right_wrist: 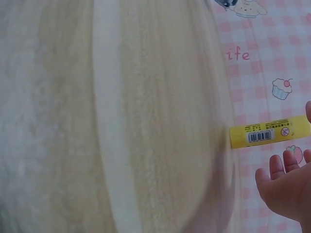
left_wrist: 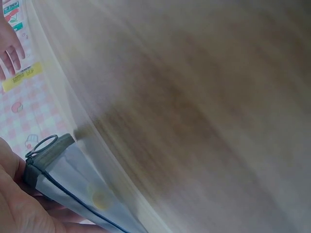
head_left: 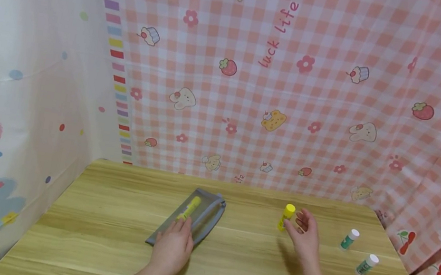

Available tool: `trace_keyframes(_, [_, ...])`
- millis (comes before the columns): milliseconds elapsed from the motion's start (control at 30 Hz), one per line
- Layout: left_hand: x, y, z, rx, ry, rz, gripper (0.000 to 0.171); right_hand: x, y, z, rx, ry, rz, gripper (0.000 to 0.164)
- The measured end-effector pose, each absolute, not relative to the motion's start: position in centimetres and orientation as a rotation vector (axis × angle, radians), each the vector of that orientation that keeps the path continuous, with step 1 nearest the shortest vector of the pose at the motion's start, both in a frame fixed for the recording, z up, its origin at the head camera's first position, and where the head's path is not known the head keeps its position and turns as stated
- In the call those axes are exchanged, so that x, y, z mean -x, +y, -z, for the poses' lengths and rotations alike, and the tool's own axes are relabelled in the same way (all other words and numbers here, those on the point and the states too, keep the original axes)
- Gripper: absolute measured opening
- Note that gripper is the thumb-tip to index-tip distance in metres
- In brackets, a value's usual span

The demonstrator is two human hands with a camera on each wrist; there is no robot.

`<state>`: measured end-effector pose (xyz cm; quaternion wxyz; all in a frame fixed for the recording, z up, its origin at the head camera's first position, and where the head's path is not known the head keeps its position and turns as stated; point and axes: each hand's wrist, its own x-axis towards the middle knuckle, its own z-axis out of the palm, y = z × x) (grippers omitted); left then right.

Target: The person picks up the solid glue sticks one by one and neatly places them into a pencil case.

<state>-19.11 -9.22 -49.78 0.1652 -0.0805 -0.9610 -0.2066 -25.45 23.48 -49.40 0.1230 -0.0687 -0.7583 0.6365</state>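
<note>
My left hand [head_left: 174,245] holds the near part of a grey see-through zip pouch [head_left: 204,217] lying on the table. Inside the pouch shows a yellow glue stick [head_left: 191,206]. The pouch's grey end and zip pull [left_wrist: 46,145] are close by the left fingers in the left wrist view. Another yellow glue stick [head_left: 288,213] stands upright to the right of the pouch, its barcode side showing in the right wrist view. My right hand [head_left: 305,235] is beside it, fingers spread and loosely bent, with the thumb overlapping its lower part in the head view.
Two white-capped green glue sticks, one farther back [head_left: 349,239] and one nearer [head_left: 366,265], stand right of my right hand. A wooden table [head_left: 103,220] bears everything. Pink checked cloth [head_left: 254,90] hangs behind it, and a white patterned cloth [head_left: 39,80] covers the left side.
</note>
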Motion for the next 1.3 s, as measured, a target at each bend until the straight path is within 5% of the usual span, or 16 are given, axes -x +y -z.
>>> trace_keyframes(1300, [19.0,-9.2,49.8,0.239,-2.734,0.592,0.038,27.2,22.4,50.2,0.289,-2.200,-1.811,0.048])
